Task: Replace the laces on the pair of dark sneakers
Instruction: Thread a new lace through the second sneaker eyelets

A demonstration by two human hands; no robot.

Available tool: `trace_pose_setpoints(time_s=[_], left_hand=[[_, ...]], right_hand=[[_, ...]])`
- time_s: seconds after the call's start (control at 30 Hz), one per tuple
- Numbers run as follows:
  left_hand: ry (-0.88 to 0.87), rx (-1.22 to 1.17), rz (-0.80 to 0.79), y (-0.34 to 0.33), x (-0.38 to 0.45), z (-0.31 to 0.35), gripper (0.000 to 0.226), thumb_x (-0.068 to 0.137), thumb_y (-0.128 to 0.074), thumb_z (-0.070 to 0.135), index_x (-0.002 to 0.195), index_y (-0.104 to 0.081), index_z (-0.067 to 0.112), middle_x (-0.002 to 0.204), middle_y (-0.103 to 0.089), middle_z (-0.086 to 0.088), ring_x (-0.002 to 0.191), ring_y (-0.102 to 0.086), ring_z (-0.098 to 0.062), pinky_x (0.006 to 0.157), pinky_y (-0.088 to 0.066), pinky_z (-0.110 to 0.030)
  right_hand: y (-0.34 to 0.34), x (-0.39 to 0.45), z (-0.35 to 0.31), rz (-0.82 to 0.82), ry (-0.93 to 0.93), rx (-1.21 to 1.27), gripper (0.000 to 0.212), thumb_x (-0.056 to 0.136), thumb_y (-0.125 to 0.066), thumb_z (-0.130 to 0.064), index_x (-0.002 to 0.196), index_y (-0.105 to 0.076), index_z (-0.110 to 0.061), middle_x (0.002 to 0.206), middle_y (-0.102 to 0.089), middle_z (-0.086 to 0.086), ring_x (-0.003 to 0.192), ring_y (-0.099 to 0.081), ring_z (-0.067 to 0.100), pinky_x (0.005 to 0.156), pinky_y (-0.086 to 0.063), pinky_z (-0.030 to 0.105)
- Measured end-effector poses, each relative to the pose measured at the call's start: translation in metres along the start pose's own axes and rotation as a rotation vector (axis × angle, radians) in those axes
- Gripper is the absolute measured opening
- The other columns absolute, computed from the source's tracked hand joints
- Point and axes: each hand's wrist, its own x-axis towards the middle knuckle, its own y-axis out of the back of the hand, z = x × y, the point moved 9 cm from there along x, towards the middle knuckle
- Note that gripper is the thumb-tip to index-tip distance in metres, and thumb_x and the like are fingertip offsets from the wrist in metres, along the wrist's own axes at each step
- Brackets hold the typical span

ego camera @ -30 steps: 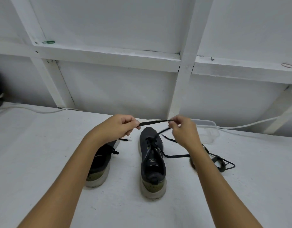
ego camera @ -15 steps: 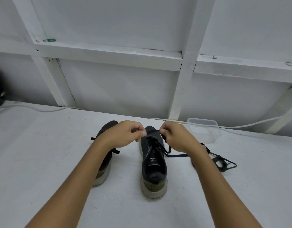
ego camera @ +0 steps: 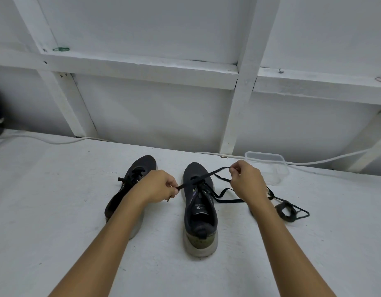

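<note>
Two dark fabric sneakers with pale thick soles stand side by side on the white painted tabletop [ego camera: 56,211], toes pointing away from the person. The right-hand sneaker [ego camera: 199,211] is the one being worked; the left-hand sneaker [ego camera: 129,189] sits partly hidden behind the left forearm, with some lacing visible near its toe.

Left hand [ego camera: 158,186]: fingers curled, grip pinched on one end of the flat black shoelace [ego camera: 206,175] just left of the shoe's eyelets. Right hand [ego camera: 246,181]: thumb and forefinger pinch the other run of the same lace, raised above and to the right of the toe. The lace stretches taut between the two grips, crossing the upper eyelets. Slack trails across the tabletop under the right wrist.

Handling, as I judge it: lace is light, limp, flat-woven; holds no shape, twists easily, slides through eyelets only when pulled along its length. Best held near the tip, where the end is stiffest for threading. Shoe is light with a soft upper; likely to skid or tip under a sideways tug, so pull evenly from both sides or steady the heel.

A loose bundle of black lace [ego camera: 287,212] lies to the right, near the right forearm. A clear plastic container [ego camera: 269,166] sits behind the right hand. A white cable [ego camera: 324,160] runs along the wall's foot.
</note>
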Motion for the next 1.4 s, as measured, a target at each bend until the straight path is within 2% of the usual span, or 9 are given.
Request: trace_pose_setpoints(time_s=[0.07, 0.13, 0.2, 0.27, 0.43, 0.6, 0.9, 1.13, 1.4], left_hand=[[0.048, -0.321, 0.113, -0.003, 0.0, -0.008, 0.007, 0.092, -0.069, 0.018, 0.093, -0.076, 0.018, 0.073, -0.076, 0.003, 0.069, -0.07, -0.002, 0.065, -0.051, -0.015], [0.086, -0.678, 0.15, -0.016, -0.003, -0.011, 0.012, 0.092, -0.07, 0.012, 0.104, -0.074, 0.011, 0.083, -0.078, -0.002, 0.082, -0.075, -0.009, 0.074, -0.057, -0.018], [0.09, -0.847, 0.163, -0.031, -0.006, -0.01, 0.016, 0.091, -0.071, 0.007, 0.106, -0.073, 0.009, 0.089, -0.079, -0.004, 0.087, -0.075, -0.011, 0.074, -0.057, -0.017], [0.078, -0.918, 0.19, -0.04, -0.008, -0.009, 0.016, 0.09, -0.071, 0.003, 0.105, -0.072, 0.007, 0.09, -0.078, -0.01, 0.085, -0.075, -0.011, 0.069, -0.054, -0.015], [0.071, -0.888, 0.279, -0.046, -0.01, -0.009, 0.011, 0.089, -0.07, 0.001, 0.097, -0.072, 0.008, 0.085, -0.076, -0.014, 0.076, -0.073, -0.01, 0.065, -0.052, -0.014], [0.045, -0.803, 0.323, -0.043, -0.011, -0.007, 0.01, 0.088, -0.071, 0.002, 0.095, -0.073, 0.009, 0.086, -0.076, -0.012, 0.079, -0.073, -0.014, 0.077, -0.054, -0.019], [-0.057, -0.506, 0.439, -0.036, -0.019, 0.002, 0.011, 0.09, -0.07, 0.006, 0.093, -0.073, 0.017, 0.082, -0.075, 0.002, 0.079, -0.072, -0.005, 0.076, -0.054, -0.014], [-0.072, -0.567, 0.502, -0.039, -0.016, -0.001, 0.017, 0.089, -0.072, 0.007, 0.088, -0.071, 0.023, 0.08, -0.074, 0.008, 0.075, -0.07, 0.001, 0.074, -0.052, -0.011], [-0.098, -0.573, 0.457, -0.042, -0.014, -0.002, 0.023, 0.089, -0.073, 0.008, 0.084, -0.069, 0.031, 0.08, -0.074, 0.009, 0.076, -0.069, 0.001, 0.074, -0.051, -0.012]], right_hand=[[-0.001, -0.006, -0.006, 0.027, 0.041, 0.047, 0.023, 0.097, -0.064, -0.036, 0.117, -0.059, -0.025, 0.106, -0.062, -0.007, 0.087, -0.054, 0.013, 0.073, -0.039, 0.031], [-0.009, -0.015, -0.018, -0.034, 0.117, 0.113, 0.02, 0.092, -0.07, -0.037, 0.107, -0.062, -0.027, 0.097, -0.064, -0.011, 0.079, -0.057, 0.007, 0.073, -0.044, 0.03], [-0.03, -0.028, -0.032, -0.24, 0.184, 0.166, 0.004, 0.087, -0.072, -0.036, 0.09, -0.069, -0.034, 0.082, -0.07, -0.015, 0.074, -0.062, 0.002, 0.068, -0.046, 0.019], [-0.049, -0.043, -0.044, -0.426, 0.232, 0.133, 0.004, 0.083, -0.069, -0.035, 0.08, -0.071, -0.037, 0.079, -0.071, -0.019, 0.073, -0.063, -0.005, 0.062, -0.041, 0.008], [-0.06, -0.049, -0.05, -0.461, 0.259, 0.076, 0.02, 0.08, -0.068, -0.027, 0.096, -0.078, -0.032, 0.077, -0.067, -0.018, 0.071, -0.061, -0.008, 0.056, -0.04, 0.003], [-0.065, -0.051, -0.045, -0.475, 0.205, 0.118, 0.023, 0.081, -0.071, -0.028, 0.102, -0.079, -0.032, 0.076, -0.065, -0.02, 0.07, -0.06, -0.008, 0.057, -0.038, 0.003], [-0.065, -0.056, -0.039, -0.451, 0.146, 0.259, 0.014, 0.085, -0.074, -0.029, 0.096, -0.081, -0.034, 0.07, -0.07, -0.021, 0.071, -0.062, -0.013, 0.058, -0.04, 0.002], [-0.069, -0.057, -0.037, -0.46, 0.12, 0.265, 0.017, 0.087, -0.073, -0.031, 0.102, -0.081, -0.032, 0.083, -0.076, -0.015, 0.08, -0.068, -0.005, 0.066, -0.046, 0.007], [-0.068, -0.059, -0.037, -0.441, 0.079, 0.32, 0.018, 0.084, -0.07, -0.026, 0.084, -0.08, -0.041, 0.074, -0.073, -0.023, 0.075, -0.066, -0.009, 0.059, -0.045, 0.003]])
